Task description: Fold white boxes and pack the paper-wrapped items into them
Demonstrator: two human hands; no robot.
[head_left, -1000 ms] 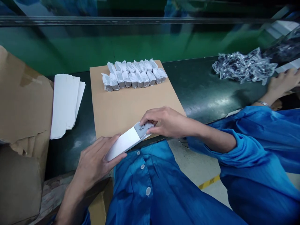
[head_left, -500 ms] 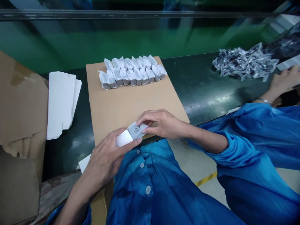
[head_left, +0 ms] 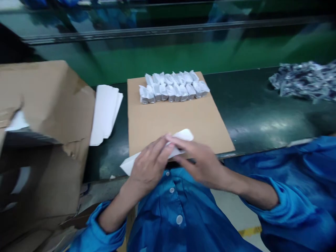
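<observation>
A long white paper carton (head_left: 185,134) lies slantwise above the front edge of the cardboard sheet (head_left: 168,120). My left hand (head_left: 150,162) is closed around its middle, and a pointed end sticks out on the left. At its right part, the fingers of my right hand (head_left: 201,159) pinch the carton close to my left fingertips. Both hands are a little blurred. No grey packet shows in or beside the carton. Two rows of small white-wrapped packets (head_left: 170,91) stand on the back of the sheet.
Flat white cartons (head_left: 101,113) are stacked left of the sheet. Further left is a torn, open cardboard box (head_left: 76,101). Clear plastic-wrapped pieces (head_left: 306,78) are heaped on the dark green table (head_left: 244,98) at right. Beside me is another person's blue garment (head_left: 296,161).
The view has swung left. My hands have come together over the carton. The grey packet my right fingers held at the carton's mouth is out of sight, and the carton's flap end now shows.
</observation>
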